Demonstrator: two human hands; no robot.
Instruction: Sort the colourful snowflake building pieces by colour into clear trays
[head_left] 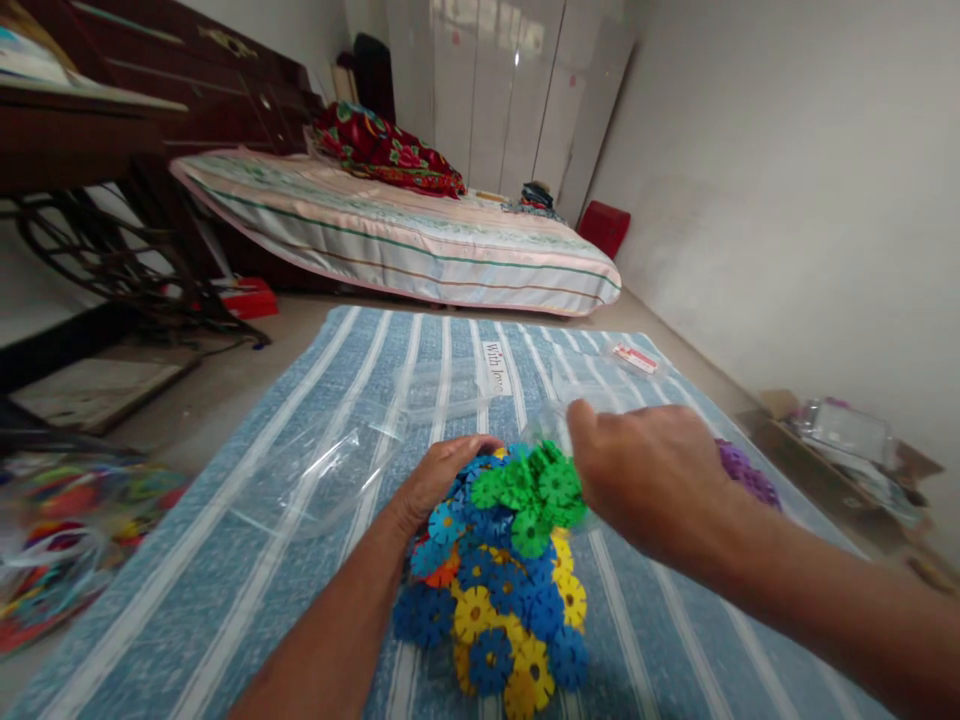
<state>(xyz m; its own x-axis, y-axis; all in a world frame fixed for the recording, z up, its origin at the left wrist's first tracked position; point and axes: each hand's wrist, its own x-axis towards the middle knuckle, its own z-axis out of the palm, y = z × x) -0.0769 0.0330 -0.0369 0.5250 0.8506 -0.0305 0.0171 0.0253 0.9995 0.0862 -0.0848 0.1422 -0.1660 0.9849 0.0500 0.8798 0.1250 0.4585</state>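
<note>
A model built of interlocking snowflake discs (502, 590), blue, yellow, orange and green, stands on a blue striped cloth (247, 560). My left hand (435, 480) curls round its upper left side, fingers closed on the blue discs. My right hand (645, 475) is closed over the green discs (536, 490) at the top; its fingertips are hidden. A purple disc cluster (746, 475) lies just behind my right wrist.
Clear plastic bags (330, 460) lie on the cloth to the left and behind. A bag of coloured discs (60, 540) sits on the floor at left. A mattress (390, 225) lies beyond, a cardboard box (847, 450) at right, a dark table (82, 130) at far left.
</note>
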